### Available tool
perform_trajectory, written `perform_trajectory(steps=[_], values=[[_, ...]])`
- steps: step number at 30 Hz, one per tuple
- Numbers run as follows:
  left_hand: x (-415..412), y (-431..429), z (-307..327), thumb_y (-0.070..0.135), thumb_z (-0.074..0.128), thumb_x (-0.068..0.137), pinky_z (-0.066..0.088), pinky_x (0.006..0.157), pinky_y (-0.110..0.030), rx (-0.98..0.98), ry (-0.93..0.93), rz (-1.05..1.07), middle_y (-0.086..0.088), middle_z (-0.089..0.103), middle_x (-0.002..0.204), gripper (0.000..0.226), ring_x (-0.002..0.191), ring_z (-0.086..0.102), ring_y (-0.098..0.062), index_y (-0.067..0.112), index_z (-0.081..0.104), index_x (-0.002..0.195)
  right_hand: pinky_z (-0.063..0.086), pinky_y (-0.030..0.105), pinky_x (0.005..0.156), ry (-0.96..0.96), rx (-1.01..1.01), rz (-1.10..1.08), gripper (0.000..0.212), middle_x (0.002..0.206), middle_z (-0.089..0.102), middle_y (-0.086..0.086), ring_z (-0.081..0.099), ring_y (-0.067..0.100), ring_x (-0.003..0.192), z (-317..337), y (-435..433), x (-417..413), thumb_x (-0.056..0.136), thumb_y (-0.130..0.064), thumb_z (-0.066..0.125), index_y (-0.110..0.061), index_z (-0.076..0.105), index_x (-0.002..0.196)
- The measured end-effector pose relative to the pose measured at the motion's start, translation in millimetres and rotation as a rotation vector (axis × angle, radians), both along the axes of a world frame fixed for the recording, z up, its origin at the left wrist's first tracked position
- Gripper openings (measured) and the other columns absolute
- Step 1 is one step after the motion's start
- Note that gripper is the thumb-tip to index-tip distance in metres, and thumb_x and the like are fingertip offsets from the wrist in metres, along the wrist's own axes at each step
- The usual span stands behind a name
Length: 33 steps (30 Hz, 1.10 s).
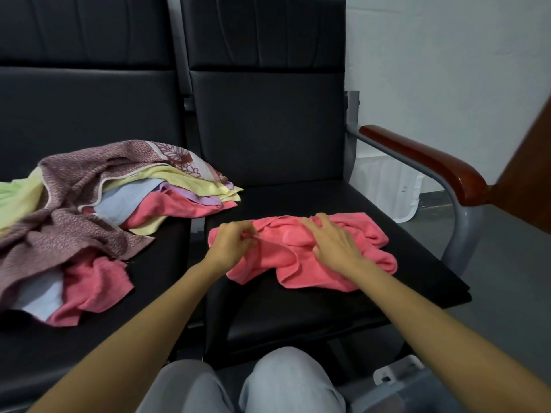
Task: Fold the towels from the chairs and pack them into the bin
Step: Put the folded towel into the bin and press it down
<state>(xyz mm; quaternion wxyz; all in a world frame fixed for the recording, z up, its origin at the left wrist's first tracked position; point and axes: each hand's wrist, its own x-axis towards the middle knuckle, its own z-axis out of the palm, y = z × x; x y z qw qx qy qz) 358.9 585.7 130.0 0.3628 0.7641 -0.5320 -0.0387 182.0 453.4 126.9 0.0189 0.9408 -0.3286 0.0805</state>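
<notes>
So, fingers first: a small fold of the pink towel is pinched between the thumb and fingertips of the left hand, near the towel's left end. The right hand is laid on the cloth with fingers spread and fairly straight. Nothing is gripped there, the middle is just pressed down. Probably the towel is pinned by the right so an edge can be teased out by the left without the whole thing sliding. It's crumpled, and no fold can really be started until it's flattened.

The towel is bunched across the middle of the right chair seat, nearer the front edge than the backrest, with bare seat left around it, so that seat looks to be used as the folding surface. The rest of the towels are heaped on the left chair seat, with tips reaching over the gap to the right seat's back left corner. A patterned mauve one is on top, with yellow, pale blue, lilac and more pink under it. They're kept apart, presumably, so the one in work isn't mixed back in.

A white translucent container is seen on the floor behind the wooden armrest, and a grey-and-white plastic thing sits at the lower right by the knees. The nearer one is guessed to be the bin, but it can't be told for sure. No brand or label can be read, and a tiny dark mark on the white container is too small to make out.
</notes>
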Motion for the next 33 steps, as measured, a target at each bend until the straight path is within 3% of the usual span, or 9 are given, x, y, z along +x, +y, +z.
perform_trajectory(steps=[5, 7, 10, 15, 19, 24, 27, 31, 33], values=[[-11, 0, 8, -0.012, 0.058, 0.074, 0.035, 0.063, -0.008, -0.035, -0.1, -0.116, 0.013, 0.051, 0.072, 0.023, 0.073, 0.047, -0.008, 0.011, 0.063, 0.073, 0.036, 0.03, 0.064, -0.35, 0.076, -0.115, 0.021, 0.097, 0.061, 0.014, 0.06, 0.028, 0.085, 8, 5, 16, 0.095, -0.014, 0.042, -0.004, 0.056, 0.106], [-16, -1, 10, -0.011, 0.06, 0.074, 0.039, 0.064, -0.012, -0.065, -0.059, -0.151, 0.014, 0.049, 0.074, 0.034, 0.07, 0.049, -0.003, 0.021, 0.052, 0.071, 0.032, 0.029, 0.062, -0.505, 0.21, -0.076, 0.018, 0.08, 0.062, 0.013, 0.058, 0.028, 0.076, 14, 7, 21, 0.096, -0.018, 0.044, -0.006, 0.056, 0.092], [-32, -3, 8, -0.006, 0.062, 0.08, 0.046, 0.07, -0.024, -0.101, 0.041, -0.157, 0.003, 0.052, 0.081, 0.027, 0.077, 0.054, -0.016, 0.013, 0.049, 0.094, 0.03, 0.03, 0.058, -0.617, 0.305, 0.046, 0.026, 0.06, 0.051, 0.001, 0.047, 0.015, 0.056, 20, 13, 22, 0.097, -0.028, 0.048, -0.016, 0.055, 0.075], [-43, -4, 13, -0.01, 0.056, 0.081, 0.041, 0.067, -0.004, -0.211, 0.171, -0.073, 0.007, 0.047, 0.072, 0.067, 0.066, 0.049, -0.002, 0.013, 0.033, 0.14, 0.044, 0.03, 0.072, -0.513, 0.377, 0.282, 0.021, 0.085, 0.068, 0.006, 0.063, 0.019, 0.076, 24, 18, 15, 0.097, -0.016, 0.046, -0.015, 0.063, 0.11], [-39, -8, 11, -0.007, 0.059, 0.082, 0.049, 0.068, -0.029, -0.264, -0.105, -0.082, -0.005, 0.051, 0.084, 0.038, 0.073, 0.051, -0.013, 0.007, 0.064, 0.117, 0.046, 0.033, 0.074, -0.412, 0.367, 0.297, 0.023, 0.092, 0.068, 0.008, 0.063, 0.02, 0.082, 27, 21, 10, 0.099, -0.019, 0.044, -0.014, 0.061, 0.114], [-39, -9, 13, -0.004, 0.06, 0.084, 0.041, 0.065, -0.016, -0.321, -0.182, -0.09, -0.013, 0.053, 0.088, 0.019, 0.077, 0.052, -0.017, 0.0, 0.07, 0.1, 0.045, 0.044, 0.073, -0.352, 0.307, 0.171, 0.016, 0.087, 0.062, 0.015, 0.058, 0.032, 0.081, 29, 24, 9, 0.096, -0.014, 0.04, -0.006, 0.053, 0.102], [-44, -11, 29, -0.001, 0.059, 0.084, 0.039, 0.066, -0.004, -0.396, 0.041, 0.007, -0.001, 0.056, 0.087, 0.01, 0.077, 0.052, -0.01, 0.004, 0.065, 0.09, 0.042, 0.041, 0.063, -0.414, 0.234, 0.047, 0.007, 0.074, 0.056, 0.01, 0.056, 0.033, 0.072, 30, 26, 6, 0.092, -0.009, 0.039, -0.009, 0.043, 0.098], [-46, -13, 55, 0.001, 0.056, 0.086, 0.04, 0.052, -0.019, -0.509, 0.567, 0.026, 0.001, 0.05, 0.067, 0.026, 0.059, 0.046, -0.009, 0.018, 0.045, 0.07, 0.036, 0.037, 0.062, -0.583, 0.192, -0.178, 0.014, 0.078, 0.053, 0.009, 0.052, 0.031, 0.071, 39, 19, -8, 0.09, 0.001, 0.036, -0.013, 0.035, 0.093], [-41, -13, 65, 0.001, 0.056, 0.087, 0.036, 0.049, -0.021, -0.559, 0.593, 0.016, -0.001, 0.045, 0.065, 0.031, 0.057, 0.041, -0.01, 0.019, 0.039, 0.068, 0.038, 0.04, 0.065, -0.618, 0.149, -0.225, 0.016, 0.086, 0.056, 0.014, 0.054, 0.034, 0.075, 42, 12, -19, 0.089, 0.005, 0.035, -0.011, 0.034, 0.092]])
